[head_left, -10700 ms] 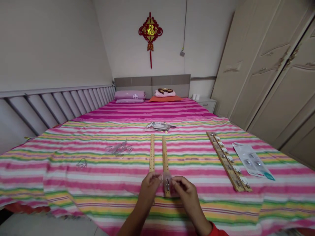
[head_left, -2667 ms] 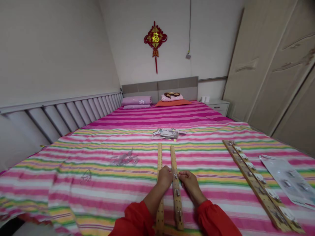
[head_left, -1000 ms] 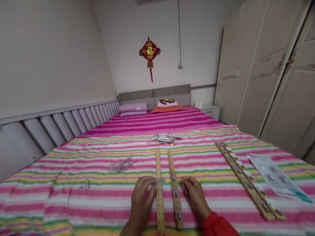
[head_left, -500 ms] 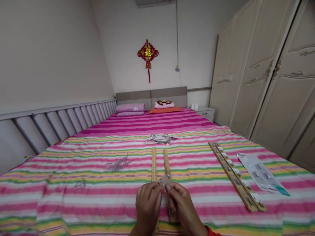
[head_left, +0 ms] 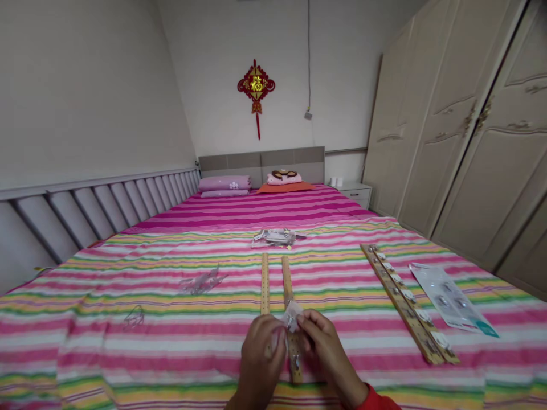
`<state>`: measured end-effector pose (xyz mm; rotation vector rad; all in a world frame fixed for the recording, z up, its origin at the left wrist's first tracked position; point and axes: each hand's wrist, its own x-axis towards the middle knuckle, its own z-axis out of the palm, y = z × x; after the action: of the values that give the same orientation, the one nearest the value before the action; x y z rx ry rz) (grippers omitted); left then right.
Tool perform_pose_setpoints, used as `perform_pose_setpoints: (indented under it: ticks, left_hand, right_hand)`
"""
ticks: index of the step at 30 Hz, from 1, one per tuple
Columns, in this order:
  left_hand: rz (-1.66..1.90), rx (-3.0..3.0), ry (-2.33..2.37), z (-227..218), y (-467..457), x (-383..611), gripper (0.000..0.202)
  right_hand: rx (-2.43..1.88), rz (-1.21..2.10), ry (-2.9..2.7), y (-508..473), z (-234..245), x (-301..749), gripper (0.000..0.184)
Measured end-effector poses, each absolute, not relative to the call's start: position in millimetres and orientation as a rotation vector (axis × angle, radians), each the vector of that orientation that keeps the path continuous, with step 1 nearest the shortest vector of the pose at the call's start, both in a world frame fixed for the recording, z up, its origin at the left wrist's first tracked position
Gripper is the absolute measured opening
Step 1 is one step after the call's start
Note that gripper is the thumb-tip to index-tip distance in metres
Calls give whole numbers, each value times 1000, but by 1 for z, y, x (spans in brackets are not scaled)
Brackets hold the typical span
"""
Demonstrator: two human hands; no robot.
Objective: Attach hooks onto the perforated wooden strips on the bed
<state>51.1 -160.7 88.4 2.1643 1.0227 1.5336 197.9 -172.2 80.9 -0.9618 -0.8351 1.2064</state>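
Note:
My right hand (head_left: 322, 341) pinches a small, pale see-through plastic piece (head_left: 293, 312) between thumb and fingers. Close beside it, my left hand (head_left: 261, 353) is curled and slightly blurred, and what its fingertips hold cannot be made out. Under the hands lie two narrow wooden strips with rows of holes. The left strip (head_left: 265, 279) is partly covered by my left hand. On the right strip (head_left: 287, 276) small shiny metal parts (head_left: 296, 361) sit near the front end.
Two more wooden strips (head_left: 401, 302) with metal parts and white discs lie to the right, next to a clear blister pack (head_left: 450, 299). Farther back rests a pile of packaged items (head_left: 277, 237). Crumpled plastic (head_left: 203, 282) and a thin clear scrap (head_left: 134, 318) lie leftward on the striped bed sheet (head_left: 171, 353).
My hands have drawn slightly apart, the left tilting and curling. The plastic piece has shifted a little to the right, and more of the right strip's front end shows.

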Motion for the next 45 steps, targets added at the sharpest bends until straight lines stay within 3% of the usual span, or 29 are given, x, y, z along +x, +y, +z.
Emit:
perform_pose_setpoints:
  ticks: [6,21,27,32,45]
  left_hand:
    - [1118,1432,982,97,-123,60,26]
    - [1027,1346,1044,93,-53,93,22]
    - [948,1349,1126,85,-22,104,10]
    - [930,1338,1185,71,-3,112,12]
    - [896,1343,1309,41,13,116,11]
  right_hand:
    - [-999,1212,-989,-159,82,213,38]
    - [-1175,1134,-797,-94,76,238,25]
    - [-1196,1111,-787,-62,59,246,23]
    - [-1209,1091,-786,-47,43,247,19]
    - [-1238,1038,-835,-32,18,242,23]
